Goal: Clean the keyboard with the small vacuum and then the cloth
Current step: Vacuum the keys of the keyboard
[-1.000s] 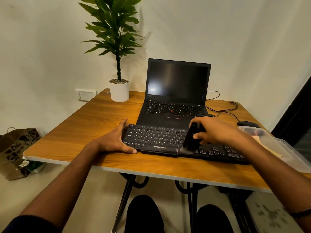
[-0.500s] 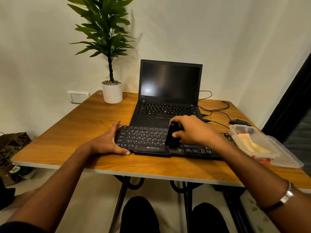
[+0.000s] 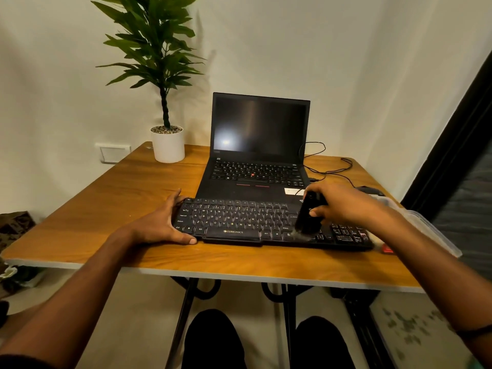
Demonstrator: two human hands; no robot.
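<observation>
— Why do we keep the left hand [image 3: 162, 225] on the keyboard [image 3: 266, 222]?

— To pin it. Thumb and fingers are spread, hooked over its left end, so the board cannot slide on the wooden table [image 3: 106, 209] under the sweep.

— And the right hand [image 3: 343, 206]?

— Its fingers are curled tight round the small vacuum [image 3: 308, 215], held upright with its blurred brush end touching the keys right of centre, near the front row. Upright likely puts the brush into the gaps.

— Where is the cloth?

— We cannot make it out. A clear plastic box [image 3: 426, 227] sits at the keyboard's right end; its contents are hidden by the arm.

— And the laptop [image 3: 261, 145]?

— Open, screen dark, directly behind the keyboard, beside the potted plant [image 3: 167, 142].
</observation>
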